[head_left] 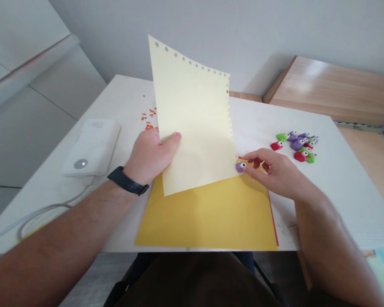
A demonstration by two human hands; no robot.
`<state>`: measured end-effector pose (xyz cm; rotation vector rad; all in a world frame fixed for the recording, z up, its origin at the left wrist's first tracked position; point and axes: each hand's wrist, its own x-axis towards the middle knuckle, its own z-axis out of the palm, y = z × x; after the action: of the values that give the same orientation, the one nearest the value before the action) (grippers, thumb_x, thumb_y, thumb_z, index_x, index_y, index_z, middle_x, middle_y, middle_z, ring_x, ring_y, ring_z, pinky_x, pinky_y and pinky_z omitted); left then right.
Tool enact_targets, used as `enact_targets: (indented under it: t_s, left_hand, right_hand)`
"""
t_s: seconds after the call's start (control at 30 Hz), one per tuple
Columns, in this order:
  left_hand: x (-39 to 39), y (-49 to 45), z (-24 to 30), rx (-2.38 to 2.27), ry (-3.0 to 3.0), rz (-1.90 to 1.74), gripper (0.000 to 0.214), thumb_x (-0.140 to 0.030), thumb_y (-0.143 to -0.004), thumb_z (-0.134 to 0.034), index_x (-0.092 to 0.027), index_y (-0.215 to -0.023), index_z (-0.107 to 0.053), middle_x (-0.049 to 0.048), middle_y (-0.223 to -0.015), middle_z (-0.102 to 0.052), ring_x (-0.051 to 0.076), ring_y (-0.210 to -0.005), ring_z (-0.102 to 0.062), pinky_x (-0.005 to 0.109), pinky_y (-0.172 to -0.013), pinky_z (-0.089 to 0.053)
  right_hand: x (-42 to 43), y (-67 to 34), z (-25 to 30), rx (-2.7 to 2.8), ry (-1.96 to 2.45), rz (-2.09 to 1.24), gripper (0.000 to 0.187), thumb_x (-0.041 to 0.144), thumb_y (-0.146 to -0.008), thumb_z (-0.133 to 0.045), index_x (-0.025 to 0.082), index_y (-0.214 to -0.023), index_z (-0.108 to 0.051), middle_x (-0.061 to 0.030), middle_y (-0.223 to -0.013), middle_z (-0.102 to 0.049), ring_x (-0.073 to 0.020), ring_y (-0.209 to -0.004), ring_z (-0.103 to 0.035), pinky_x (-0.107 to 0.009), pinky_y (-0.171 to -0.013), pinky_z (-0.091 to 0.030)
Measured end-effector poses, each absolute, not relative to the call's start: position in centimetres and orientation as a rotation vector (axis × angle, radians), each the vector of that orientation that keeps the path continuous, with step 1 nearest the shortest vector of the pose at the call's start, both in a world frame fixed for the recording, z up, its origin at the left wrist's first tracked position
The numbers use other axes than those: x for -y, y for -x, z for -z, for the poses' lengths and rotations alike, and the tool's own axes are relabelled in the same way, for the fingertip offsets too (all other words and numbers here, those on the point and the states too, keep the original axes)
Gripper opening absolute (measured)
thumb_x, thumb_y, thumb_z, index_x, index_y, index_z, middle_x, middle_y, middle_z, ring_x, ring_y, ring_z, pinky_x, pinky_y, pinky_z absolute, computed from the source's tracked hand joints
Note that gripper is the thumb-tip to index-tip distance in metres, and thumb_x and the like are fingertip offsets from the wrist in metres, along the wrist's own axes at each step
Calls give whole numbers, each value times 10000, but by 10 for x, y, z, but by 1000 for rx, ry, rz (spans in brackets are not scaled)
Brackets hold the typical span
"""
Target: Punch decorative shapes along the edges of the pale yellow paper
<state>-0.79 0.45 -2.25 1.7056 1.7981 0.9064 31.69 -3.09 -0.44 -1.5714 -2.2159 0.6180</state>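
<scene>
My left hand [155,153] grips the left edge of a pale yellow sheet of paper [195,123], thumb in front, and holds it raised and tilted. Small star-shaped holes run along the sheet's top edge, and cut-outs line its right edge. At the lower right corner, my right hand [269,168] has its thumb and fingers closed on a small purple craft punch [241,166] with a white star-marked button. The punch sits at the paper's edge. Beneath lies a darker yellow sheet [208,217], with a red edge showing at its right.
Several red, green and purple craft punches [299,145] lie in a cluster on the right of the white table [333,192]. Orange-red paper bits [149,126] are scattered behind my left hand. A white device [92,147] with a cable [51,209] rests at left.
</scene>
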Motion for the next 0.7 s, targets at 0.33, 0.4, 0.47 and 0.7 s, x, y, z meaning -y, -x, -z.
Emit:
enact_targets:
  t_s: [0.33, 0.4, 0.47, 0.7]
  left_hand:
    - [-3, 4, 17, -1771, -1749, -919, 437, -420, -947, -581, -204, -1283, -757, 67, -1231, -789, 284, -1165, -721, 354, -1067, -534]
    - [-3, 4, 17, -1774, -1755, -915, 426, -419, -953, -574, -210, -1275, -760, 60, -1243, -787, 281, -1177, -717, 352, -1070, -533]
    - [-3, 5, 18, -1768, -1764, -917, 423, -422, -959, -571, -215, -1275, -762, 59, -1257, -783, 287, -1180, -717, 358, -1063, -539]
    - [-4, 7, 20, -1755, -1782, -909, 422, -457, -973, -574, -220, -1267, -764, 68, -1254, -784, 307, -1121, -739, 386, -1039, -554]
  right_hand:
    - [27, -315, 15, 2057, 1630, -480, 294, 476, -994, -625, 225, -1086, -749, -82, -938, -777, -207, -753, -674, -352, -675, -521]
    - [25, -314, 20, 2010, 1653, -413, 285, 466, -1000, -613, 220, -1074, -736, -86, -952, -769, -212, -778, -678, -354, -692, -519]
    - [23, -313, 24, 1994, 1679, -343, 267, 447, -1002, -609, 212, -1052, -726, -92, -971, -759, -215, -803, -678, -357, -710, -512]
    - [27, -313, 14, 2057, 1686, -494, 282, 484, -925, -722, 217, -1011, -747, -56, -852, -748, -182, -707, -637, -322, -633, -481]
